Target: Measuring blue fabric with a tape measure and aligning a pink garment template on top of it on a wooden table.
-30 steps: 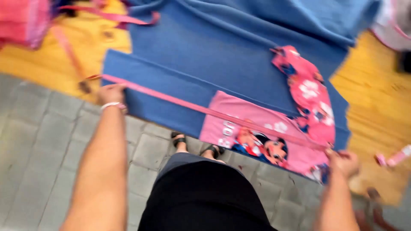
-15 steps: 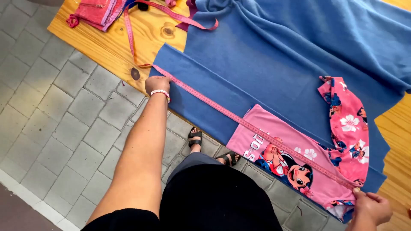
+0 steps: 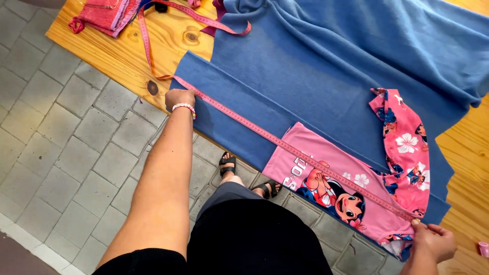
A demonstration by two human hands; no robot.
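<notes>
A: Left hand [image 3: 179,98] closed, fingers pinching one end of the long pink measuring tape [image 3: 285,145] down at the near-left corner of the folded blue fleece fabric [image 3: 305,76]. Beaded bracelet at the wrist.

B: Right hand [image 3: 433,242]?

A: Closed too, fingers gripping the other tape end at the near-right edge of the fleece, just past the pink cartoon-print child's shirt [image 3: 351,188].

B: Tape position?

A: Stretched taut along the fleece's near edge, crossing over the shirt. Shirt flat on the fleece, right of centre.

B: Surroundings?

A: Fleece spread over a light wooden counter [image 3: 173,38]. Pink folded cloth [image 3: 104,12] and a loose pink strap [image 3: 147,46] well left of the fleece.

B: Step in hand?

A: Looks like measuring the fleece edge against the shirt. Calls for keeping both ends pinned, tape straight, reading at the right end.
</notes>
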